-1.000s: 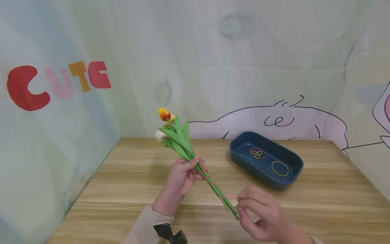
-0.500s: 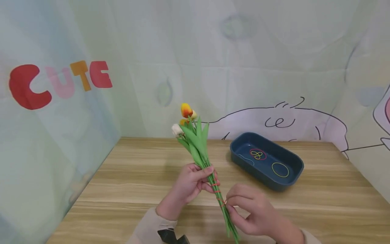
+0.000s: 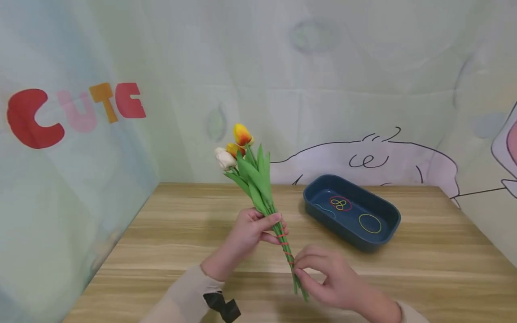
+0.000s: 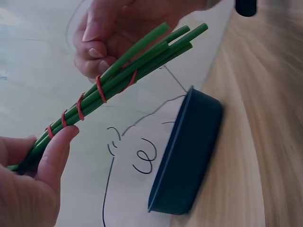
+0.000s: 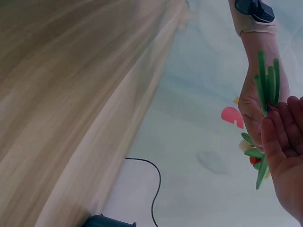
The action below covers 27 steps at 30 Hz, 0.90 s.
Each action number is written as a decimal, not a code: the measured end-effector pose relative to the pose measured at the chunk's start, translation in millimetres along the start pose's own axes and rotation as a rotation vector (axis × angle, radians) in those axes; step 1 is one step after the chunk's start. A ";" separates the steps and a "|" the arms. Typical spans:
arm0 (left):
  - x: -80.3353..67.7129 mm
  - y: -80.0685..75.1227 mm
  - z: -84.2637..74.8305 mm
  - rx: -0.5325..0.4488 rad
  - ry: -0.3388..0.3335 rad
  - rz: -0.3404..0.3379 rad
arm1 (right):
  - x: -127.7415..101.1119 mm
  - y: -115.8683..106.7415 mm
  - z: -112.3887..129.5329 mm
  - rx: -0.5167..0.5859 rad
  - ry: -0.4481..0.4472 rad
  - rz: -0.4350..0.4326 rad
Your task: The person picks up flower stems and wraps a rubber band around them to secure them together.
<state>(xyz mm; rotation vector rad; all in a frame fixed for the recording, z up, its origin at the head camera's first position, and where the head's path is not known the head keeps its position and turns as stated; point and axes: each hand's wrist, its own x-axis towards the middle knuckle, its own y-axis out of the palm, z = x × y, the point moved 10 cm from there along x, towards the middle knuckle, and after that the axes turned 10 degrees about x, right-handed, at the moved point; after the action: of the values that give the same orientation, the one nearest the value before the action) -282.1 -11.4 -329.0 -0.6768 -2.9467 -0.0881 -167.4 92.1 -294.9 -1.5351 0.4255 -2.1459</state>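
Note:
My left hand point(image 3: 254, 231) grips a bunch of artificial tulips point(image 3: 255, 177) around the upper stems, blooms pointing up and away. The blooms are orange-yellow and white, with broad green leaves. A red rubber band point(image 4: 80, 106) winds several times around the stems point(image 4: 137, 61) below that grip. At its lowest turn, my right hand point(image 3: 329, 276) has thumb and fingertips together against the stems. It seems to pinch the band there, though the pinched part is hidden. In the right wrist view a bit of red shows beside those fingertips point(image 5: 267, 124).
A dark blue tray point(image 3: 351, 233) stands on the wooden table point(image 3: 181, 224), behind and right of my hands. Inside lie a yellow ring band point(image 3: 370, 223), a red band with a twisted yellow one, and a pale strand. A printed curtain point(image 3: 258, 67) hangs behind the table.
The red band was stretched out to my right hand; now it lies wound against the stems. My right hand moved left to the stems, and the bunch turned more upright.

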 end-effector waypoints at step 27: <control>-1.8 -81.9 72.1 0.353 -0.347 0.131 | -78.7 -108.3 -115.0 -0.072 0.884 -0.194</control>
<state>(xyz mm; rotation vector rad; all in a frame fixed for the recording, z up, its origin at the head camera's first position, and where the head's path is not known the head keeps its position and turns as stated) -323.6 -79.8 -403.2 -0.9010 -3.0958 0.6038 -275.5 223.6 -341.3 -0.5819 0.6498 -2.9140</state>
